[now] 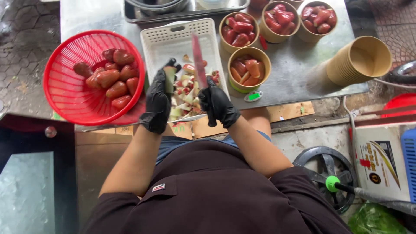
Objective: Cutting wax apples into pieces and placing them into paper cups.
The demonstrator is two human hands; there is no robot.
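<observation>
Left hand, black-gloved, clenched around a pale fruit piece above the white tray at the worktop's near edge. Right hand gripping a red knife, blade pointing away.

Soft even daylight, faint shadows, mild glare on metal table, wide-angle edge distortion.

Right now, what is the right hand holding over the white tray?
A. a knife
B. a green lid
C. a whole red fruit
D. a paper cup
A: the gloved right hand grips a knife whose blade points up over the white tray, while the left hand holds a fruit piece.
</observation>
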